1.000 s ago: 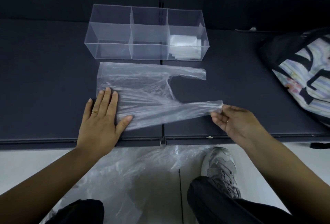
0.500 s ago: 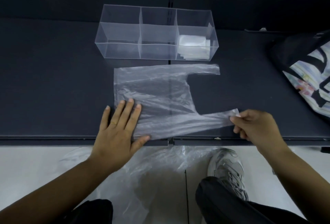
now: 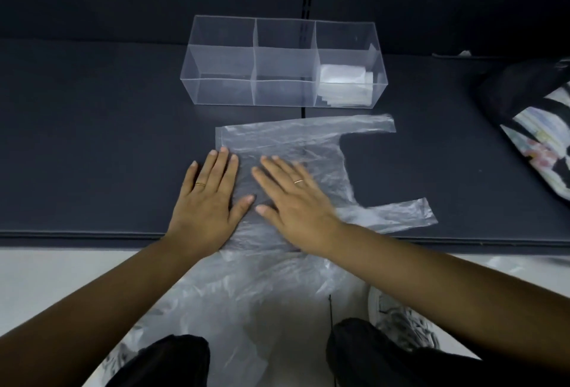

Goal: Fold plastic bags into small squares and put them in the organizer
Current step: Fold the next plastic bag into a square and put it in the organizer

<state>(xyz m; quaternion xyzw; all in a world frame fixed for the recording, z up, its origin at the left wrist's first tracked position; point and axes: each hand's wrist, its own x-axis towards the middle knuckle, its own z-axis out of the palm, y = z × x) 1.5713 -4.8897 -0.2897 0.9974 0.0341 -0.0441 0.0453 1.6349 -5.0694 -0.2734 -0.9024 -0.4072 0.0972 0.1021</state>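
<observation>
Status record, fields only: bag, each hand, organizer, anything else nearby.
bag: clear plastic, spread flat on the dark shelf, not yet folded, handles pointing right
left hand: flat, fingers straight, on the bag's left edge
right hand: flat on the bag's middle
organizer: three compartments, folded bags in the right one
nearby: loose plastic on the floor below

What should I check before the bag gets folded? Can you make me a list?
1. Plastic bag spread flat on the shelf: ok, slightly wrinkly.
2. Left hand and right hand pressing it, flat: ok.
3. Handles apart, untwisted: ok.
4. Organizer has room: ok, left and middle compartments look empty.
5. Bag's near edge on the shelf: cannot tell, blends with plastic below.
</observation>
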